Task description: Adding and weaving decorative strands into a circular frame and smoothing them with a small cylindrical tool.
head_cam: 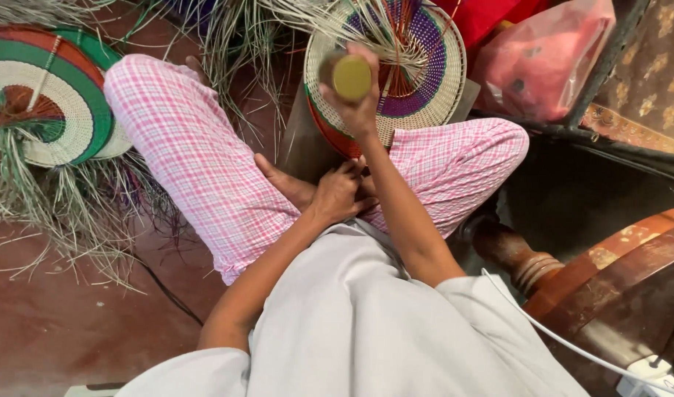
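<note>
Right hand [359, 103]: fingers closed around a yellow-green round-ended cylindrical tool [349, 76], raised over the purple-and-cream woven round fan [418, 81].
Left hand [337, 195]: curled at the lap; grip unclear.

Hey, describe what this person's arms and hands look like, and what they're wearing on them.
Both arms are bare from above the elbow down. Short, loose sleeves of a pale grey-white top cover the upper arms: the left sleeve and the right sleeve. The left hand and right hand wear no gloves. No watch, bangle or ring can be seen. No cables or markings on the arms.
</note>
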